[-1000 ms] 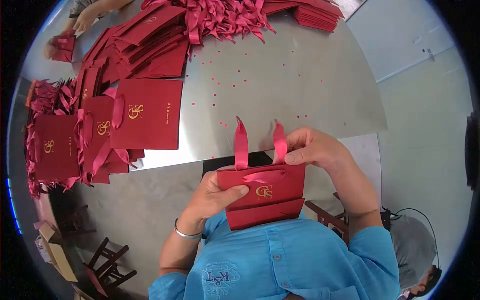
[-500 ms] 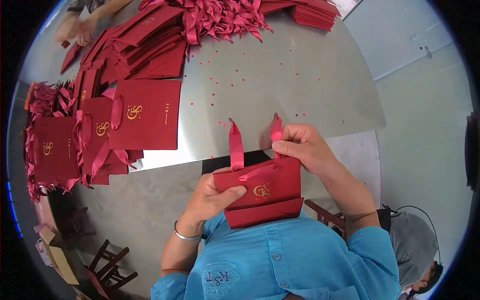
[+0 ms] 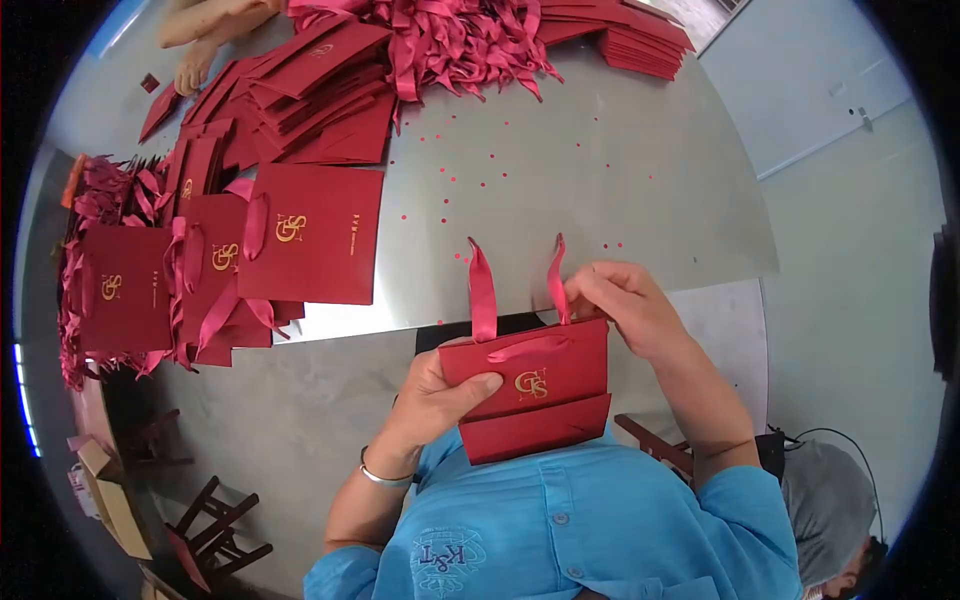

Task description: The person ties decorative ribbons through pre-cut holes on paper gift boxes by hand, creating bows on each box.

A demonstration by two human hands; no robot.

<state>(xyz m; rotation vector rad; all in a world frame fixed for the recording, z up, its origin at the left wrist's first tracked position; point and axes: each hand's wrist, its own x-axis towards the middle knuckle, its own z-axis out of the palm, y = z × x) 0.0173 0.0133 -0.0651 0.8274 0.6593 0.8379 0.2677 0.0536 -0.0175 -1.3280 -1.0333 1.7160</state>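
A small red paper gift bag (image 3: pixel 570 370) with gold lettering is held in front of my chest, its lower part folded up. My left hand (image 3: pixel 440 392) grips its left side, thumb on the front panel and fingers behind. Two ends of pink ribbon (image 3: pixel 482 295) stand up from the top edge, and a ribbon loop lies across the front. At the right-hand ribbon end (image 3: pixel 557 275) is my right hand (image 3: pixel 625 305), its fingers curled in and the tips at the ribbon's edge. Part of that fingertip contact is hidden.
Finished-looking red bags with ribbon handles (image 3: pixel 315 235) lie on the metal table (image 3: pixel 620 220) at left. Beyond are stacked flat bags (image 3: pixel 320 90) and a heap of pink ribbons (image 3: pixel 460 50). Small red dots are scattered about. Another person's hands (image 3: pixel 195 65) are at upper left.
My right hand has shifted slightly right and its thumb no longer covers the ribbon's front; that ribbon end now looks twisted. The other person's hands have moved.
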